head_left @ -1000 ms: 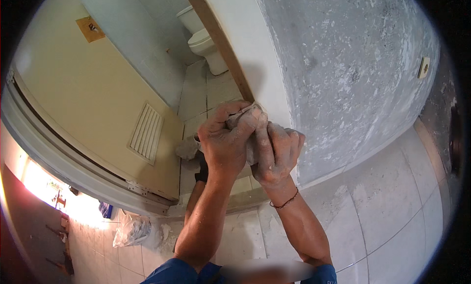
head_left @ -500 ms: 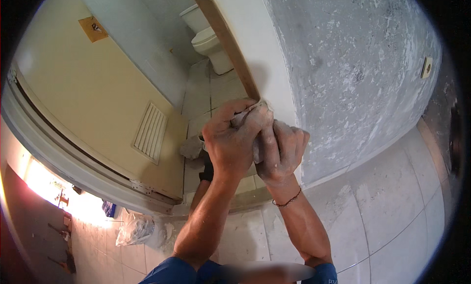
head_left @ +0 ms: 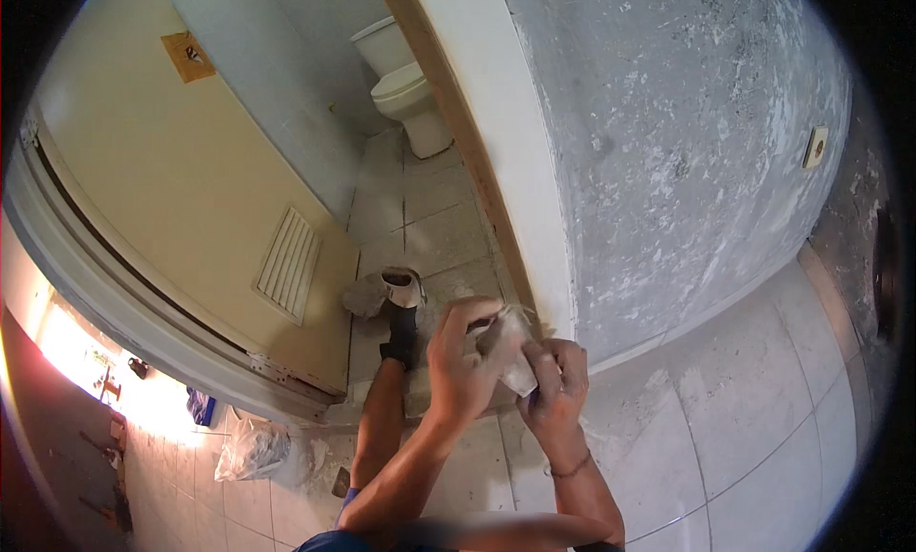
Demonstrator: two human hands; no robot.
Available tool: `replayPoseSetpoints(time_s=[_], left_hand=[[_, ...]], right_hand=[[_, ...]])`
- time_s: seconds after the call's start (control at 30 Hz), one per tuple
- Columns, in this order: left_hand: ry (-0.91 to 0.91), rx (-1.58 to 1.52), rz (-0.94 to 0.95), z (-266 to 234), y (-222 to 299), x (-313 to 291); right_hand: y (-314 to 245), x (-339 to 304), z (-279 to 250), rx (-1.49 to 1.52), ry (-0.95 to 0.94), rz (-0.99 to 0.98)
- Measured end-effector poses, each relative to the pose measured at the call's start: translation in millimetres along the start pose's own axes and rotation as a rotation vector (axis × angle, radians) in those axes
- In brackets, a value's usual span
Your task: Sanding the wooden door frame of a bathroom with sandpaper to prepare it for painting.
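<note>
A dusty, whitish folded sheet, possibly sandpaper, is between my two hands near the lower part of the door frame. My right hand pinches its lower right side between thumb and fingers. On the other side, my left hand curls its fingers and thumb around the upper left part, slightly smeared by motion. Grey-white dust coats the fingers of both hands. Just beyond them rises the brown wooden edge of the door frame, beside a white strip of wall.
A cream door with a vent stands open at left. A toilet is inside the tiled room. My shoe is past the threshold, beside a greyish lump. A patchy grey wall is at right; a plastic bag lies lower left.
Both hands have come down and away from the brown frame edge, drawing slightly apart. The whitish sheet shows more between them, and my leg and shoe are more visible.
</note>
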State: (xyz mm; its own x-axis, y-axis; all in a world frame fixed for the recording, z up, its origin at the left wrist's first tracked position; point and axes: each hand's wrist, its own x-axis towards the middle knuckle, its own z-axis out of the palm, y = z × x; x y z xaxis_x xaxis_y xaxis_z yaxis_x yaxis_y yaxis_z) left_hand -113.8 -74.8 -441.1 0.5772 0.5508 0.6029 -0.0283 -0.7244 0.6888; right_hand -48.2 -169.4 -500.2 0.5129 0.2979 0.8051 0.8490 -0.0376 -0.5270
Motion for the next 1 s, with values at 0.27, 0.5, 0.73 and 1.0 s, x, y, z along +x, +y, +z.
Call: replayPoseSetpoints(time_s=[0.27, 0.5, 0.73, 1.0], left_hand=[[-0.494, 0.045, 0.334, -46, -3, -16], [-0.449, -0.050, 0.115, -33, -17, -31], [0.067, 0.000, 0.023, -24, -8, 10], [0.397, -0.024, 0.268, 22, 13, 63]], right_hand=[[5, -2, -20, 0.415, -0.232, 0.344], [14, -13, -11, 0.643, -0.371, 0.440], [24, 5, -24, 0.556, 0.022, 0.524], [31, 42, -28, 0.097, 0.363, 0.265]])
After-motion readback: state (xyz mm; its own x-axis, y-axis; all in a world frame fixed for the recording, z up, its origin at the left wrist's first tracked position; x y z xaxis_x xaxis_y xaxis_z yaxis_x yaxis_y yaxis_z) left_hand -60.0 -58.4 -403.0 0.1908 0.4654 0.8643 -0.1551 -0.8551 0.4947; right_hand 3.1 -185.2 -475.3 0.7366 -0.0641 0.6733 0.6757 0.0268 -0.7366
